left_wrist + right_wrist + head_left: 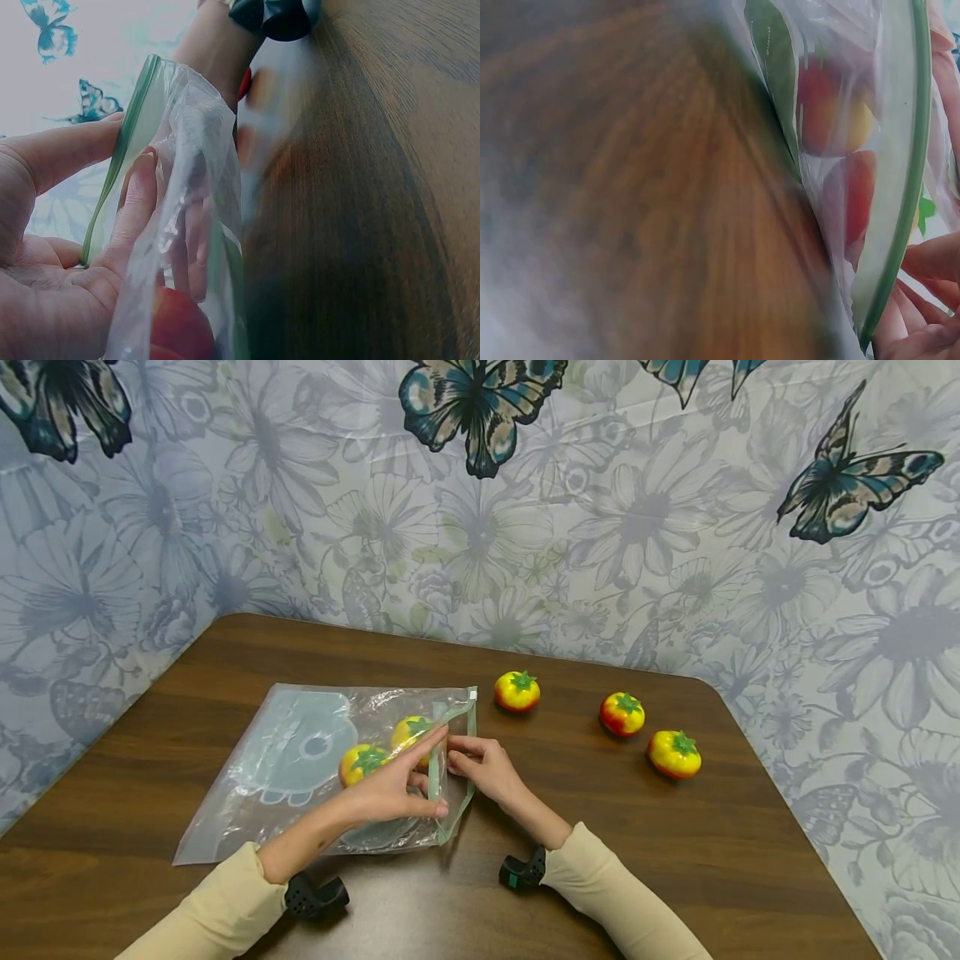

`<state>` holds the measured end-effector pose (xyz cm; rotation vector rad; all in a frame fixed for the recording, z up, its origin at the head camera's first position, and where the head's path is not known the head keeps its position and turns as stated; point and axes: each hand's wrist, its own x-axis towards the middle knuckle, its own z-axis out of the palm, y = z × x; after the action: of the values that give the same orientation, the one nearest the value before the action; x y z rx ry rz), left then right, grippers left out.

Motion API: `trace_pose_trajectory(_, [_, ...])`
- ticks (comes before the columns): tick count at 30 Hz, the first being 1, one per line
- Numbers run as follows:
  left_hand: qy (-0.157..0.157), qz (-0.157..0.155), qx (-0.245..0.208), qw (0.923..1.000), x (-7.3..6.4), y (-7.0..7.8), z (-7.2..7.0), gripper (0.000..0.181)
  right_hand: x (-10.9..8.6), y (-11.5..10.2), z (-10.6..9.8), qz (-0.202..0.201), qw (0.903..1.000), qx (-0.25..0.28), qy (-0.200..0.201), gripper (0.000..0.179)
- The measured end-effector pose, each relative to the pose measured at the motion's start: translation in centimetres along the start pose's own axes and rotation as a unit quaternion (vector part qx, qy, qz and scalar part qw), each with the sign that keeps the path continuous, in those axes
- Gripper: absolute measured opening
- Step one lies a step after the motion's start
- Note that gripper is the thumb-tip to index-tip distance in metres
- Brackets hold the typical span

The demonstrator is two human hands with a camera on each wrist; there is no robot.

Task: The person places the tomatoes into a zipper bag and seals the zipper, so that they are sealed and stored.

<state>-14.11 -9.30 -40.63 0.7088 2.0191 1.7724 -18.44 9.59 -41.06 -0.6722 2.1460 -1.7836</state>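
A clear zip bag (420, 697) with a green closure strip and pale blue print lies with its mouth facing right. My left hand (386, 789) grips the bag at the mouth, its thumb by the strip and another finger stretched along it. Red-and-yellow toy tomatoes (365, 763) with green leafy tops show through the plastic. My right hand (483, 768) reaches leftward at the mouth; its straight fingers (196, 251) show through plastic in the left wrist view, close to a red toy tomato (181, 326). Two toy tomatoes (832, 105) show inside in the right wrist view.
On the brown wooden table (600, 835), three more toy tomatoes stand to the right of the bag: one (517, 692) near the back, one (622, 714) farther right and one (674, 754) nearest the right edge. A butterfly-print cloth (480, 543) hangs behind the table.
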Motion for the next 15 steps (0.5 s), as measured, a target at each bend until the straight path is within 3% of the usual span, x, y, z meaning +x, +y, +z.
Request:
trace_pose_trajectory(9, [-0.003, 0.000, 0.004, 1.0000, 0.0, 0.0, 0.0, 0.098, 0.8, 2.7, -0.1, 0.007, 0.9990, 0.038, -0.022, 0.033])
trace_pose_trajectory(15, [-0.002, 0.005, 0.005, 1.0000, 0.1, -0.2, 0.1, 0.098, 0.7, 2.3, -0.1, 0.010, 0.9986, 0.024, -0.047, 0.033])
